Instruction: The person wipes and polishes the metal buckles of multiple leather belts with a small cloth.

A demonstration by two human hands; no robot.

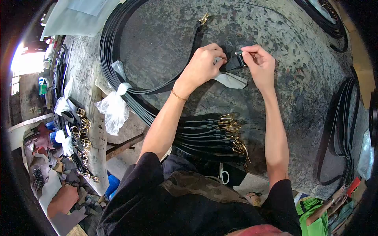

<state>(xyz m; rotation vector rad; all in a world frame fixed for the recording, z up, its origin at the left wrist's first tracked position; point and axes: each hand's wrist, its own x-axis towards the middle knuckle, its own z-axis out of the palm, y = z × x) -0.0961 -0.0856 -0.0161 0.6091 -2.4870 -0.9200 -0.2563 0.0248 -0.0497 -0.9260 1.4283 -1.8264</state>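
Between my hands is a short black strap piece with a shiny metal buckle part at its right end. My left hand has its fingers curled over the left end of that piece, and part of its grip is hidden. With thumb and forefinger, my right hand pinches the buckle end. Just below them lies a folded white cloth or paper. Above my left hand, a black belt end with a gold buckle rests on the table.
Coiled black belts curve around the left, tied with clear plastic. Several gold-buckled belt ends lie near my body. More belts hang at the left bench and lie at the right. Another person in green is lower right.
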